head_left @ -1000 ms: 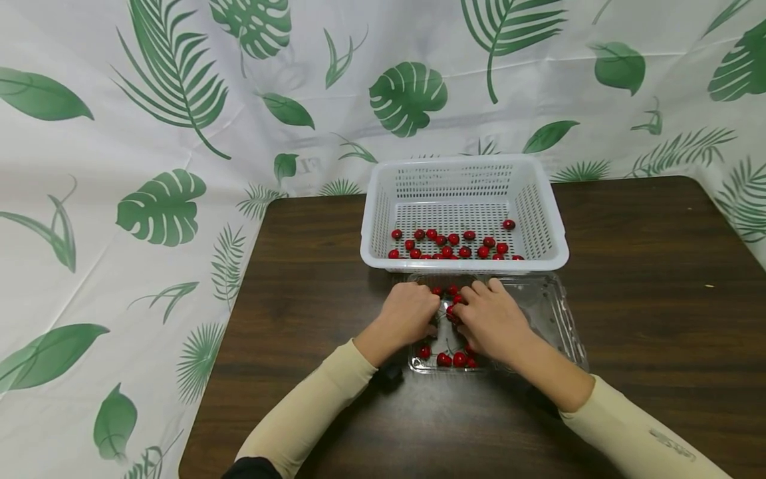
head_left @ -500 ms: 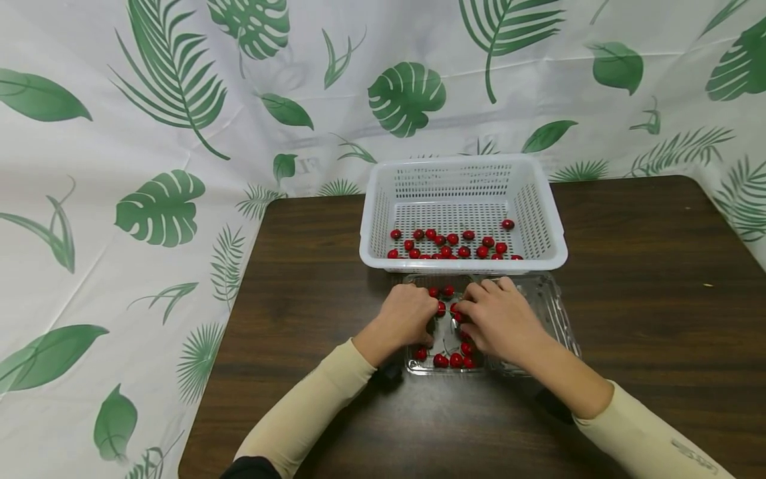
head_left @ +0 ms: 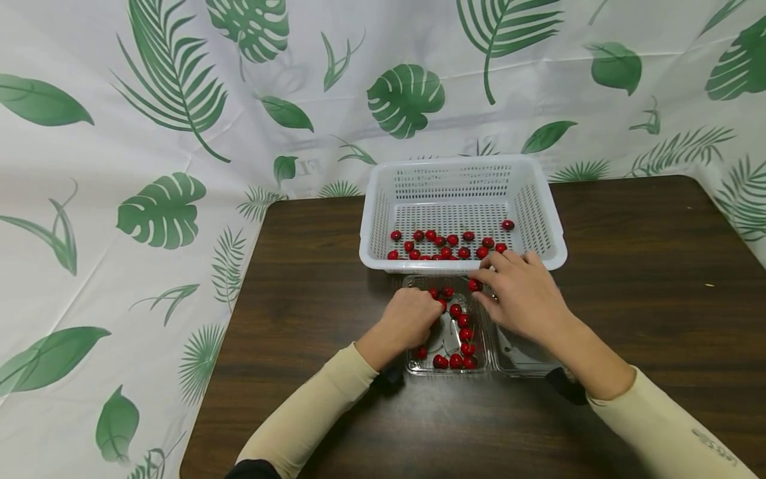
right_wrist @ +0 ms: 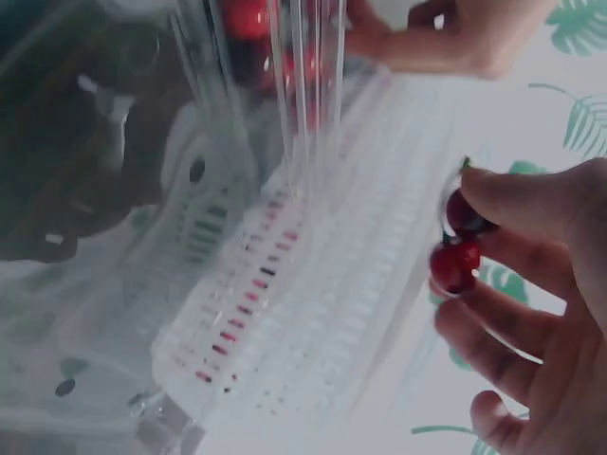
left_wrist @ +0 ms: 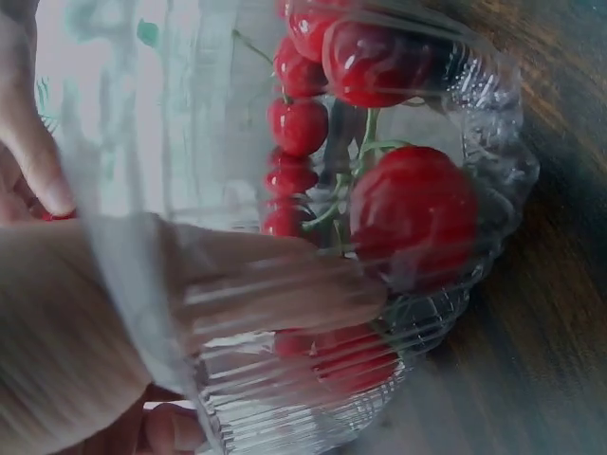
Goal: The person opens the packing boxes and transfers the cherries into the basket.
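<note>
In the head view a clear plastic clamshell box [head_left: 449,370] holds several red cherries [head_left: 466,334] with green stems. My right hand [head_left: 529,299] is raised over the box's far right edge. It pinches a pair of cherries [right_wrist: 455,267], one dark and one bright red, with thumb and fingers by the stem end. My left hand [head_left: 408,316] reaches over the box's left wall, its fingers curled down. Through the clear wall in the left wrist view, my left thumb [left_wrist: 285,280] lies close to cherries inside. I cannot tell whether this hand grips anything.
Right behind the box stands a white perforated basket [head_left: 463,266], with several stemless-looking cherries [head_left: 445,252] on its floor. The box's clear lid [head_left: 523,362] lies folded out to the right. A dark wood table [head_left: 646,299] carries everything; a leaf-print sheet [head_left: 335,126] hangs behind.
My right hand has lifted out of the box and moved right and toward the basket, now with cherries in its fingers. The left hand has hardly moved.
</note>
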Demonstrator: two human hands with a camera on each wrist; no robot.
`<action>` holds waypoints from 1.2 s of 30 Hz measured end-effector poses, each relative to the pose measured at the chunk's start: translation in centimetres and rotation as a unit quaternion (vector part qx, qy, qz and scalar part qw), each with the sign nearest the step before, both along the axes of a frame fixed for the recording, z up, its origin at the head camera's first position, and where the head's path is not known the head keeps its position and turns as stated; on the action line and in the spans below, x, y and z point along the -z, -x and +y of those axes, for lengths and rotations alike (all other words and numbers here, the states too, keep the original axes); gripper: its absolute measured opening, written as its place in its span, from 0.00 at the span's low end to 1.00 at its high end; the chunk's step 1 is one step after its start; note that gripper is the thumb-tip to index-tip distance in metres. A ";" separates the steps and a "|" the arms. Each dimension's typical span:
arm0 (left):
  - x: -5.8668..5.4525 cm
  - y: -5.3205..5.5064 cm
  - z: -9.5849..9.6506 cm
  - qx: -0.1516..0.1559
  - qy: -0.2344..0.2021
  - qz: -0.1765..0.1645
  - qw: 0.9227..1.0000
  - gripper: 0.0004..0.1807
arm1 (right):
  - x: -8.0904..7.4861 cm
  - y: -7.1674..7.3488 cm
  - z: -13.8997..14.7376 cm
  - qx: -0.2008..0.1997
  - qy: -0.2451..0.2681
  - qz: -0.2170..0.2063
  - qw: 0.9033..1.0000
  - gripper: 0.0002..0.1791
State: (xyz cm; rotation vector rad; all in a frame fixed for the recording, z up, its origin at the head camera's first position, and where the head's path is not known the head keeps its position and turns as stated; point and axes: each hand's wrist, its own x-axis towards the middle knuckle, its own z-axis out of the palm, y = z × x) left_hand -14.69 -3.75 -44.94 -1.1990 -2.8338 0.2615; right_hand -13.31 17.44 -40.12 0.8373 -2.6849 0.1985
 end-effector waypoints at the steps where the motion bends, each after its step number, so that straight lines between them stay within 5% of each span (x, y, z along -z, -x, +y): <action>1: 0.0 0.0 0.0 0.000 0.000 -0.001 1.000 0.10 | -0.1 0.3 0.1 0.006 0.005 0.002 1.000 0.18; 12: -0.5 0.1 -0.2 -0.001 -0.015 -0.014 1.000 0.06 | 0.0 2.9 1.1 0.068 0.091 0.010 0.994 0.18; 23: 0.2 0.1 0.0 0.001 -0.020 -0.015 1.000 0.07 | 0.6 3.3 1.0 0.096 0.098 0.002 0.990 0.20; 26: 0.3 0.2 0.0 0.002 -0.021 -0.013 1.000 0.06 | 0.6 2.9 0.8 0.066 0.100 0.032 0.992 0.19; 30: 0.2 0.2 0.0 0.003 -0.020 -0.006 1.000 0.06 | 0.9 2.0 -0.1 -0.039 0.079 0.056 0.995 0.14; 33: 0.2 0.3 0.0 0.004 -0.019 -0.002 1.000 0.06 | 1.4 0.8 -1.1 -0.120 0.017 0.020 0.992 0.09; 36: 0.3 0.3 0.0 0.005 -0.020 0.000 1.000 0.05 | 2.0 -0.4 -2.1 -0.152 -0.066 -0.041 0.985 0.07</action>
